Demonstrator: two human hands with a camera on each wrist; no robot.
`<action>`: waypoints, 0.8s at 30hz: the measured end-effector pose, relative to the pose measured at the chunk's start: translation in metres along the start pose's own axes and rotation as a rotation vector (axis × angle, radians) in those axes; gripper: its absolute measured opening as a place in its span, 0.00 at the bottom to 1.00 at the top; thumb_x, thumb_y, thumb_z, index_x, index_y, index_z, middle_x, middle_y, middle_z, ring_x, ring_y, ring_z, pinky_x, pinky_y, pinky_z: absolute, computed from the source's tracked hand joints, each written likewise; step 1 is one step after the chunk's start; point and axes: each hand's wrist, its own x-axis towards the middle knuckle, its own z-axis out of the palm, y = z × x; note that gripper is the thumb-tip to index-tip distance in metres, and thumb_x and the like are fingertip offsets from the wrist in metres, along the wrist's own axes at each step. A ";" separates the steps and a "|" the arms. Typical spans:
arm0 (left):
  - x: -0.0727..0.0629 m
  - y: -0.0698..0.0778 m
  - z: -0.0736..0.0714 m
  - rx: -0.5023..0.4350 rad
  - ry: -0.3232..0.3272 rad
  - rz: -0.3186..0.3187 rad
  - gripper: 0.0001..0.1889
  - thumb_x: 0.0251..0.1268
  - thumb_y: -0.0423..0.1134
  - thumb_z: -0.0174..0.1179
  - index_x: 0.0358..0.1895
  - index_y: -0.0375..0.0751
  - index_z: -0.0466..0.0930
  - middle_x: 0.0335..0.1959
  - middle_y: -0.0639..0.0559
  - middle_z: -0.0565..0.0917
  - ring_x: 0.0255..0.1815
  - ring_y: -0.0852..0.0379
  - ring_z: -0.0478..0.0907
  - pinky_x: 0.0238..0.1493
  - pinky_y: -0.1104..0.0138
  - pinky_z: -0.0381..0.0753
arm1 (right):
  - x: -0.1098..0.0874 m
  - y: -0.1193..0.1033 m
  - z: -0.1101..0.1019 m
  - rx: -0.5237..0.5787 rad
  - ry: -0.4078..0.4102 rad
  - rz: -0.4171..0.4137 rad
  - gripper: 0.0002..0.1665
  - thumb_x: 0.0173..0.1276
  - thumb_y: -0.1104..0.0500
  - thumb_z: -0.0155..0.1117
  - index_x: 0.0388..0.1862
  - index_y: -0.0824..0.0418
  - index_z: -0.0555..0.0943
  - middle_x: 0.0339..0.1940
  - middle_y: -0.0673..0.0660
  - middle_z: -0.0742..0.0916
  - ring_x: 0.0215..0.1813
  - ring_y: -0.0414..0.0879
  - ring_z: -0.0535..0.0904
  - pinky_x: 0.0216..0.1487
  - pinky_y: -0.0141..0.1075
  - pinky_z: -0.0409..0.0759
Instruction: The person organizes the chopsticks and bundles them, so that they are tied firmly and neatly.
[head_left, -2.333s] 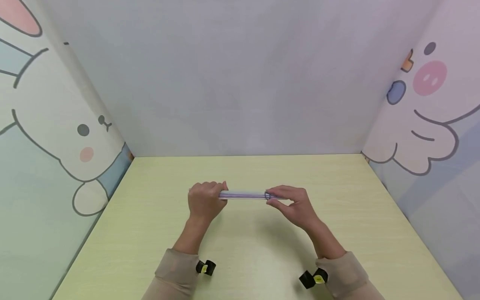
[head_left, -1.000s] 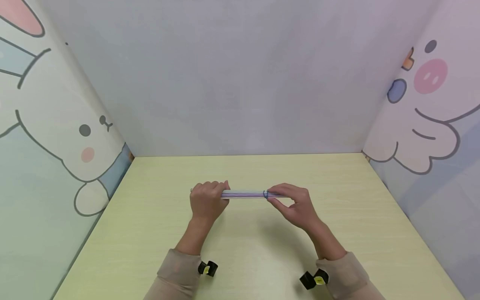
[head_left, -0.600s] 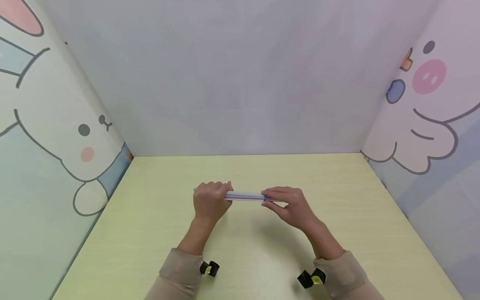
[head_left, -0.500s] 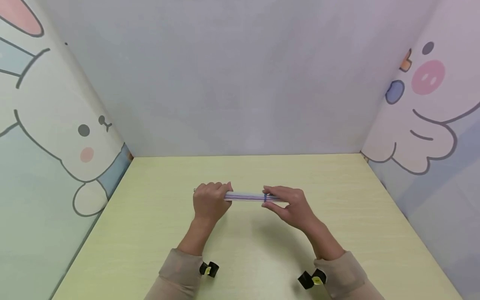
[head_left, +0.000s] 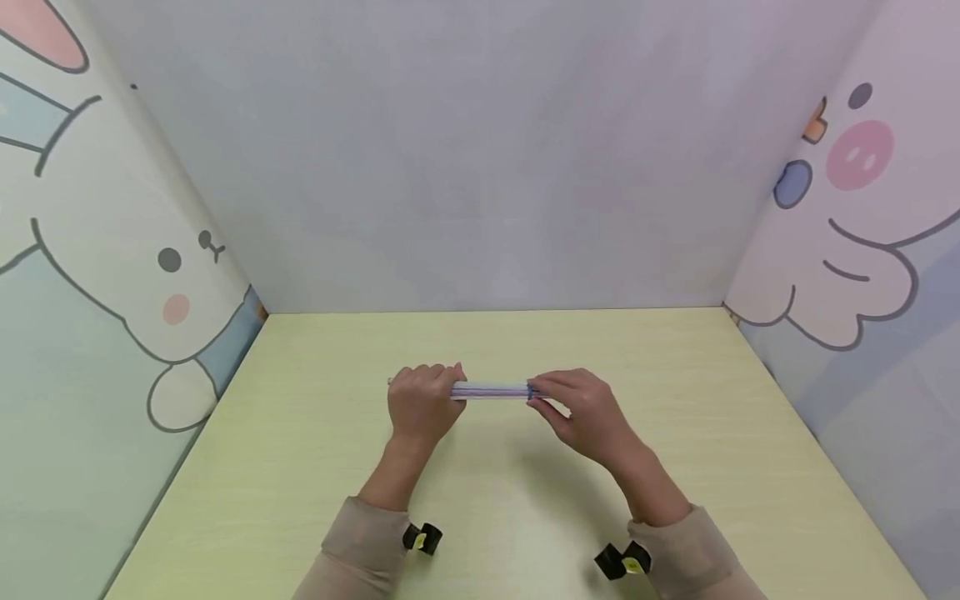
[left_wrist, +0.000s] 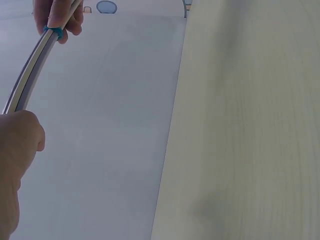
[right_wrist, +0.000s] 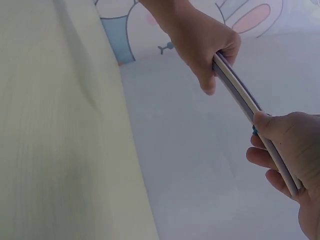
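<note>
A bundle of long, thin white and purple sticks (head_left: pixel 491 391) is held level above the table. My left hand (head_left: pixel 422 404) grips it in a fist round its left part, and a short end pokes out beyond the fist. My right hand (head_left: pixel 588 417) pinches a blue rubber band (left_wrist: pixel 53 32) that goes round the bundle near its right end. In the right wrist view the thumb lies over the band (right_wrist: pixel 255 131), with the other fingers behind the sticks. The bundle's right end is hidden by the right hand in the head view.
Below the hands is a pale yellow-green table (head_left: pixel 337 350). A plain grey wall panel (head_left: pixel 480 167) rises at its far edge, and side panels with cartoon animals stand left and right. Each sleeve cuff carries a small black camera (head_left: pixel 422 538).
The left hand has shifted slightly right with the bundle. The right fingers have worked at the band, parting a little and then closing on it; it now sits tighter against the sticks.
</note>
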 end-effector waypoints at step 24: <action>-0.003 0.001 0.000 -0.004 -0.037 -0.020 0.15 0.48 0.34 0.68 0.11 0.43 0.73 0.07 0.55 0.71 0.09 0.58 0.56 0.14 0.66 0.56 | 0.006 -0.012 0.003 -0.107 -0.062 -0.014 0.19 0.51 0.63 0.81 0.43 0.67 0.88 0.38 0.57 0.91 0.35 0.49 0.88 0.36 0.42 0.85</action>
